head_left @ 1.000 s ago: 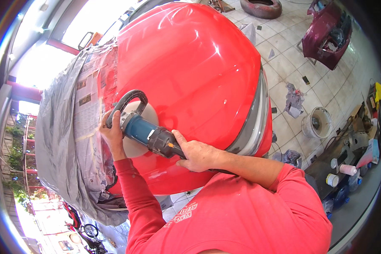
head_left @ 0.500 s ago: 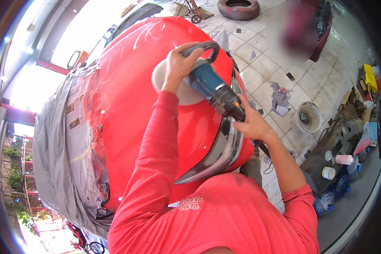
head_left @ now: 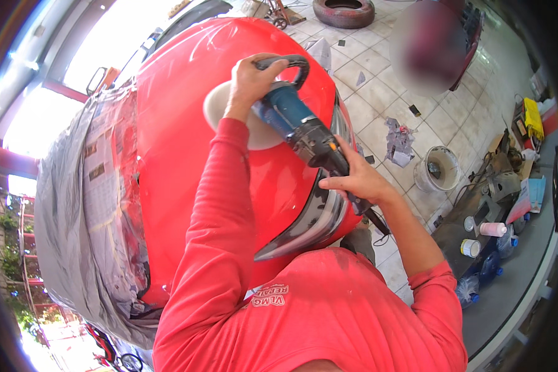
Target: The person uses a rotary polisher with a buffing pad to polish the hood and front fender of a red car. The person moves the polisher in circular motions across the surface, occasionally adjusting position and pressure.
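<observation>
A blue and black power polisher [head_left: 291, 115] with a round white pad [head_left: 220, 110] lies over the glossy red car hood [head_left: 186, 124]. Around its black loop handle at the front, my left hand [head_left: 252, 82] is closed. My right hand [head_left: 353, 173] grips the black rear handle, near the headlight [head_left: 310, 220]. The pad rests against the paint, partly hidden behind my left hand and wrist. From the rear handle a black cord [head_left: 378, 222] hangs down.
Grey sheeting [head_left: 62, 211] and taped newspaper [head_left: 105, 161] cover the car's left side. On the tiled floor are a white bucket [head_left: 437, 168], crumpled paper [head_left: 400, 142] and a tire [head_left: 344, 12]. A low bench [head_left: 456, 239] with tubs and bottles stands at right.
Both hands have carried the polisher slightly left across the hood. The whole view has also shifted a little. My grip on both handles stays the same.
</observation>
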A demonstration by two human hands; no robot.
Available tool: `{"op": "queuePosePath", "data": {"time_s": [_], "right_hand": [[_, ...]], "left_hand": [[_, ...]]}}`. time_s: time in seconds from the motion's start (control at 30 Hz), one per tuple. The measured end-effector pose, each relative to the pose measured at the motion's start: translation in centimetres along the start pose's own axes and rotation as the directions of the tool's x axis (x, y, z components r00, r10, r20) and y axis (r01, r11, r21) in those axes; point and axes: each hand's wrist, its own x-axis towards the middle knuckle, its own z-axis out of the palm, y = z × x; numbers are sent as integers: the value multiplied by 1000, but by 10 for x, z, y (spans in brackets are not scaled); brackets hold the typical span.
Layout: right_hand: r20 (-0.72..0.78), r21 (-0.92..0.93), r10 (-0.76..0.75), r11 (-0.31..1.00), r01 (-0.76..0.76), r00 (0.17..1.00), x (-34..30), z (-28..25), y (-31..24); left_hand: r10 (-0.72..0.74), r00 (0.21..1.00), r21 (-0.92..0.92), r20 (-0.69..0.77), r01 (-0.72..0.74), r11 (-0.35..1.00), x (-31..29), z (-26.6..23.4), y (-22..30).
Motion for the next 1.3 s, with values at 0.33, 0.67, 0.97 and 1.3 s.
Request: {"op": "queuePosePath", "data": {"time_s": [0.33, 0.67, 0.97, 1.3], "right_hand": [[262, -279, 19, 959, 57, 965, 15, 125, 12], [128, -417, -18, 906, 70, 992, 3, 80, 9], [-182, -286, 26, 955, -78, 983, -25, -34, -16], [-256, -371, -48, 927, -52, 965, 10, -58, 11]], "left_hand": [[-130, 932, 213, -339, 210, 954, -164, -172, -9], [-91, 947, 3, -308, 97, 995, -128, -117, -6], [67, 993, -85, -96, -75, 994, -5, 44, 8], [43, 991, 23, -129, -40, 999, 15, 60, 1]]}}
